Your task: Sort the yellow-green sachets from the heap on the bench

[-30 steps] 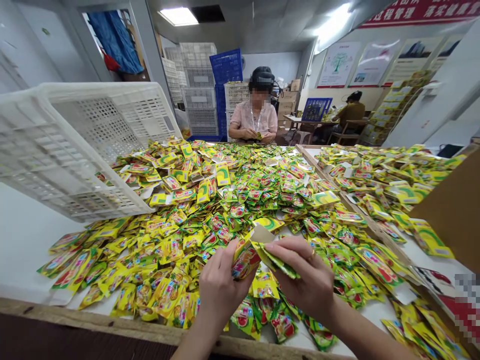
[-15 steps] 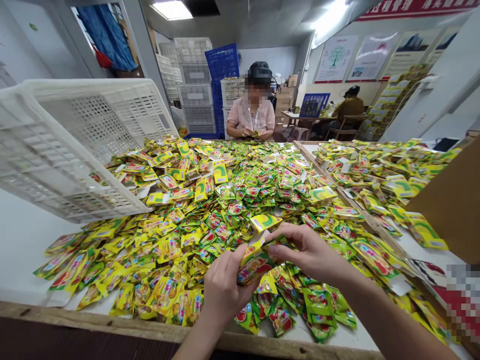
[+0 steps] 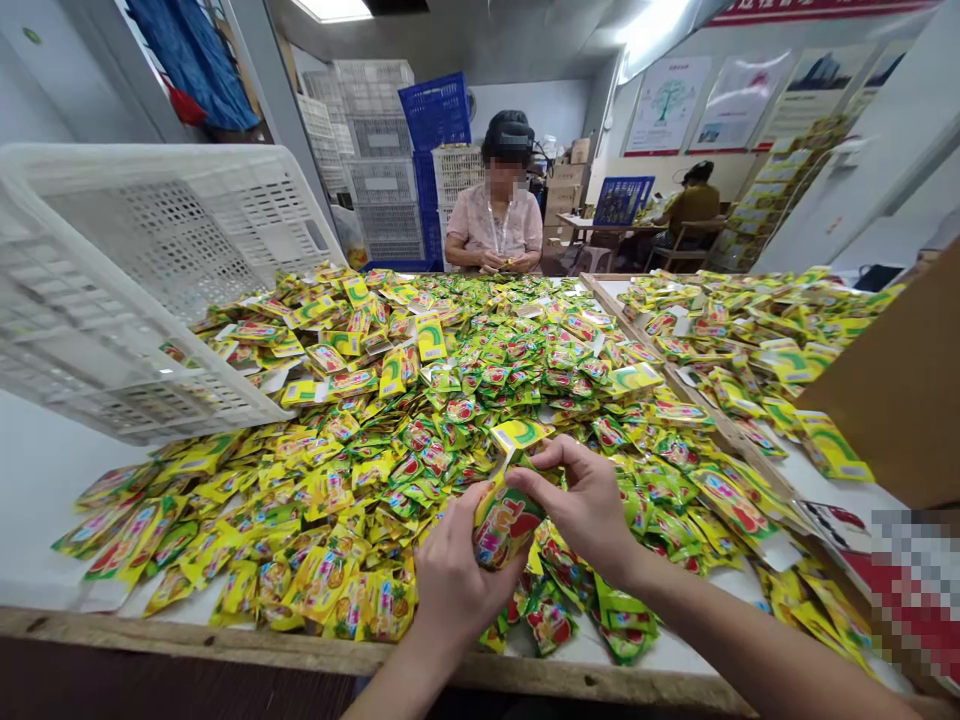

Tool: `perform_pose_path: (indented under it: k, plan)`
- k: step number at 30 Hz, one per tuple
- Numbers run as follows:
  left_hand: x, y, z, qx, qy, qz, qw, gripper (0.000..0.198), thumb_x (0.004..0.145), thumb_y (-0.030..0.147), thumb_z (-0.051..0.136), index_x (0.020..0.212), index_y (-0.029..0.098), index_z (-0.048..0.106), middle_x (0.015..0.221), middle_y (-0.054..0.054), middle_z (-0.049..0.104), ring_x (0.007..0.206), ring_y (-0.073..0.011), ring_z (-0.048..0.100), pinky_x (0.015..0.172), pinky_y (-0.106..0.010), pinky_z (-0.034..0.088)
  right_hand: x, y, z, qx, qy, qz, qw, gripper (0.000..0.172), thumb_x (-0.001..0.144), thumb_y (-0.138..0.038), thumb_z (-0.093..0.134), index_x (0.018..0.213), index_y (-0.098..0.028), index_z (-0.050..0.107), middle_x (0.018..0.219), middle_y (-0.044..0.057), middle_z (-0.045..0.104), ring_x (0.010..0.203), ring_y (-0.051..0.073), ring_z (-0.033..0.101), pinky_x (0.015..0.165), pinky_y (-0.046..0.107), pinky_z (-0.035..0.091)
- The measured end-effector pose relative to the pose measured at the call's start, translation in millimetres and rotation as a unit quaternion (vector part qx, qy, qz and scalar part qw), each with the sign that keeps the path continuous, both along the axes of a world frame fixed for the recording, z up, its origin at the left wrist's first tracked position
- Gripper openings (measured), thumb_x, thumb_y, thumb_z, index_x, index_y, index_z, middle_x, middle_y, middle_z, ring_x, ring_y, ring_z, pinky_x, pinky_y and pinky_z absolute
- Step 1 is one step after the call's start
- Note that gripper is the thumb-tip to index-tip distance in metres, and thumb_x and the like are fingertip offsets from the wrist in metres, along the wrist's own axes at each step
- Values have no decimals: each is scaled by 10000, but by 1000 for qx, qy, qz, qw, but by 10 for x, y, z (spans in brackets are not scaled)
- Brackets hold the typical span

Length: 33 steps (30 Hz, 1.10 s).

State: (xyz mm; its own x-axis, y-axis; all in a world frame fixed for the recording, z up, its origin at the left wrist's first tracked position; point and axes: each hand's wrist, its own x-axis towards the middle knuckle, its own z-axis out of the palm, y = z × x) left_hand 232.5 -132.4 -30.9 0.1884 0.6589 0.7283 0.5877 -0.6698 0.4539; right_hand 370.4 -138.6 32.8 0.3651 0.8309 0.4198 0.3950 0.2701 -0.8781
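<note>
Clock directions taken from the small box. 6 o'clock, nearest: wooden table edge (image 3: pixel 360 655); at 5, loose green sachets (image 3: pixel 551 622). Left hand (image 3: pixel 457 555) grasps the small box (image 3: pixel 501 530), tilted, above the table. Right hand (image 3: pixel 589 500) has thumb and bent fingers at its upper end; whether they pinch or only press, cannot tell. Change: 1.0 s ago a green sachet stuck well out of the box mouth and a white flap stood tall; now only a little green shows there, flap mostly hidden. Lettering on box face: "TW" legible, remainder unclear. 12 o'clock, just beyond: yellow carton (image 3: pixel 519 433), then the heap of packets (image 3: pixel 495 375). 10 o'clock: white crate (image 3: pixel 232 200), tipped. Across the table, 12: seated co-worker (image 3: pixel 495 220), hands together, much as before. 11, behind: stacked crates (image 3: pixel 386 190). 1: tree poster (image 3: pixel 667 103), fine print unreadable; red banner (image 3: pixel 787 10), white characters cut off by frame top.
</note>
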Motion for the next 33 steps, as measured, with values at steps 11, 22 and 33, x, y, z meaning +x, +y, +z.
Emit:
perform_pose_path:
  k: [11, 22, 33]
  plan:
    - [1, 97, 203, -35, 2, 13, 999, 488, 781, 489, 584, 1154, 199, 461, 954, -72, 684, 805, -219, 683, 661, -287, 538, 147, -167, 234, -24, -213, 68, 974, 236, 684, -388, 735, 891, -276, 724, 997, 69, 696, 1103, 311, 525, 953, 536, 301]
    - [-24, 169, 336, -149, -109, -96, 978, 690, 726, 466, 684, 1287, 233, 358, 1071, -70, 605, 947, -211, 623, 808, -324, 503, 173, -117, 124, -158, 77, 214, 961, 308, 751, -432, 665, 935, -191, 719, 922, 52, 729, 885, 212, 650, 856, 378, 481]
    - [50, 80, 186, -254, -245, -123, 927, 283, 829, 410, 563, 990, 198, 469, 909, -45, 602, 828, -185, 610, 756, -310, 480, 88, -174, -108, -157, 110, 233, 953, 314, 757, -477, 651, 853, -181, 693, 817, 54, 706, 846, 210, 657, 830, 386, 516]
